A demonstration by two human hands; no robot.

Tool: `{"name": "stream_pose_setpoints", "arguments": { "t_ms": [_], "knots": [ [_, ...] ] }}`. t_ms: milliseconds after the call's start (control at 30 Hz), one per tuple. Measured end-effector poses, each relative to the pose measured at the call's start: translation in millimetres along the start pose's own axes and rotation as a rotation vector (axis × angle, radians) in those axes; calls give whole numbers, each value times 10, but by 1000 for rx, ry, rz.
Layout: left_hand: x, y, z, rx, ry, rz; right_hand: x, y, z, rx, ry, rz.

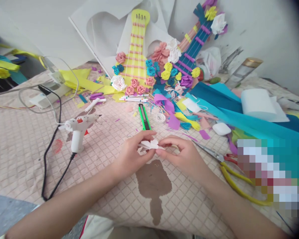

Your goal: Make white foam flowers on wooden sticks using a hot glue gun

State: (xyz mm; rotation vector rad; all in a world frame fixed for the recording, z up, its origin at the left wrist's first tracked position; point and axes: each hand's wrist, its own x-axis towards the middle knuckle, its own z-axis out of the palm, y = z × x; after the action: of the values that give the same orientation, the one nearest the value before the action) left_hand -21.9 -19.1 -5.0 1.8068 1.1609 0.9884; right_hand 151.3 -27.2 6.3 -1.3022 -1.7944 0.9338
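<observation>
Between my two hands, low over the quilted tablecloth, is a small white paper flower (pixel 153 144). My left hand (pixel 136 149) pinches its left side between thumb and fingers. On its right edge, my right hand (pixel 180 151) closes thumb and forefinger. Just beyond my fingers lies a green box cutter (pixel 144 117). A white glue gun (pixel 77 131) stands to the left with its nozzle pointing right. Scissors with yellow and red handles (pixel 229 166) lie to the right of my right hand.
Two paper guitars, one yellow (pixel 137 49) and one blue (pixel 195 48), lean at the back among paper flowers. Paper scraps (pixel 174 121), blue crepe paper (pixel 219 99) and a white roll (pixel 258 104) cover the right side. A black cord (pixel 45 172) loops at left.
</observation>
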Motion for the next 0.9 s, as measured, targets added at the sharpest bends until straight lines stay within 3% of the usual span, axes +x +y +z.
{"name": "stream_pose_setpoints", "arguments": {
  "t_ms": [267, 400, 633, 900],
  "knots": [
    [-40, 17, -14, -24, 17, 124, 0, 40, 8, 16, 64, -11],
    [-17, 43, -81, 32, 76, 205, 3, 41, -4, -55, 136, -86],
    [13, 17, -69, 62, 94, 154, -18, 29, 4, -206, 138, -300],
    [17, 1, -81, -48, 65, 43, -34, 58, 29, -296, 175, -390]
  ]
}}
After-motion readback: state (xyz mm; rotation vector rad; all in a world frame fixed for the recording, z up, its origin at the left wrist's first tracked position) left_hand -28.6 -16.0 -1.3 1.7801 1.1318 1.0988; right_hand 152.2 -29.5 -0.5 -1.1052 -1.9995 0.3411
